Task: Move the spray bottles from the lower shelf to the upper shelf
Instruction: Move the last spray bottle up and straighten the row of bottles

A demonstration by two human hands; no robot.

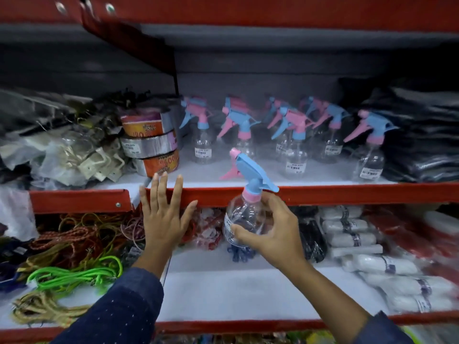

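My right hand (270, 232) grips a clear spray bottle (244, 214) with a blue and pink trigger head, held in front of the red edge of the upper shelf (347, 193). Its head reaches above that edge. Several more clear spray bottles (294, 155) with pink and blue heads stand upright on the upper shelf. My left hand (164, 214) lies flat and open against the red shelf edge, fingers spread. The white lower shelf (236, 291) below my hands shows no spray bottle.
Stacked tape rolls (151, 145) and bagged items (62, 150) crowd the upper shelf's left; dark folded packs (422, 140) fill its right. Coloured cords (74, 247) lie on the lower shelf at left, white wrapped rolls (372, 256) at right. A red bracket (139, 43) hangs above.
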